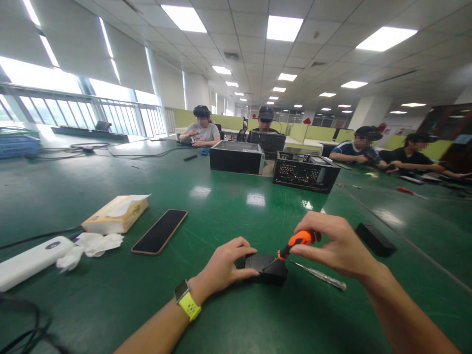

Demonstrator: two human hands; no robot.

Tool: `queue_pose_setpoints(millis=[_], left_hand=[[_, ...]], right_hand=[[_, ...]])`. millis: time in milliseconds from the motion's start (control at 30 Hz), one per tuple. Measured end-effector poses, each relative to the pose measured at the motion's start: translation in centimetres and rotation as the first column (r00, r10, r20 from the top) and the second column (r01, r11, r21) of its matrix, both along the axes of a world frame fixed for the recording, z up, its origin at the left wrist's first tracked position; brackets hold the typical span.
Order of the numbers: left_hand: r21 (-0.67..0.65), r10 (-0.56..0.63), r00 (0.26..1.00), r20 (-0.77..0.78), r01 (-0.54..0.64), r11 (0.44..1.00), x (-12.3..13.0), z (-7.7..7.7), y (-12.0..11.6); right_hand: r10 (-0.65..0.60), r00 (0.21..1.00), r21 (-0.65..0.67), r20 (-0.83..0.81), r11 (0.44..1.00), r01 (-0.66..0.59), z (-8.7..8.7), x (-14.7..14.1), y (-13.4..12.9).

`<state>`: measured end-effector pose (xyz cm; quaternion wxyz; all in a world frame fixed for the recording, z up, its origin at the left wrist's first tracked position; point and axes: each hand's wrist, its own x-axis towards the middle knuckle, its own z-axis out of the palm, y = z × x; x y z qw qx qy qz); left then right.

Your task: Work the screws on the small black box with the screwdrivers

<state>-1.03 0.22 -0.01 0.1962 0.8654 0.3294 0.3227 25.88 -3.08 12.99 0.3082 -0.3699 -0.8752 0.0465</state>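
A small black box-shaped device (271, 275) lies on the green table. My left hand (230, 263), with a yellow-strapped watch on its wrist, grips the device's left end between thumb and fingers. My right hand (332, 243) is closed round an orange and black screwdriver (300, 239). The screwdriver slants down to the left, its thin shaft meeting the top of the device; the exact contact of the tip is too small to make out. Just right of the device lies a second screwdriver with a clear handle (324, 278). Beyond my right wrist sits another black block (376, 239).
On the left are a phone (160, 232), a tissue pack (116, 215), crumpled tissues (92, 246), a white device (33, 260) and cables. Two open computer cases (236, 160) (306, 172) stand farther back. Several people sit around the table; an orange screwdriver (405, 190) lies far right.
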Motion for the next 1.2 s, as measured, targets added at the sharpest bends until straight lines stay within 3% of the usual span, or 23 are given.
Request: queue_pose_setpoints(millis=[200, 433, 633, 833, 1033, 1200], left_hand=[[0.015, 0.005, 1.0, 0.002, -0.005, 1.0, 0.0, -0.06, 0.02], [0.008, 0.008, 1.0, -0.002, -0.008, 1.0, 0.01, 0.16, -0.06], [0.014, 0.007, 1.0, 0.005, -0.007, 1.0, 0.03, -0.06, 0.02], [0.006, 0.01, 1.0, -0.008, -0.01, 1.0, 0.08, 0.11, -0.01], [0.009, 0.01, 1.0, -0.002, -0.01, 1.0, 0.07, 0.09, -0.03], [0.009, 0.009, 1.0, -0.007, -0.009, 1.0, 0.02, 0.07, 0.0]], right_hand=[[0.162, 0.986, -0.06, -0.039, 0.985, -0.164, 0.32, -0.13, -0.57], [0.037, 0.999, 0.049, 0.012, 0.998, -0.038, -0.32, -0.21, -0.44], [0.098, 0.995, 0.006, 0.028, 0.995, -0.098, 0.07, -0.04, -0.5], [0.008, 0.999, -0.011, 0.039, 1.0, -0.007, -0.25, 0.01, -0.36], [0.084, 0.996, -0.008, 0.042, 0.996, -0.084, 0.06, 0.07, -0.36], [0.045, 0.997, 0.005, 0.068, 0.999, -0.045, -0.29, 0.07, -0.28]])
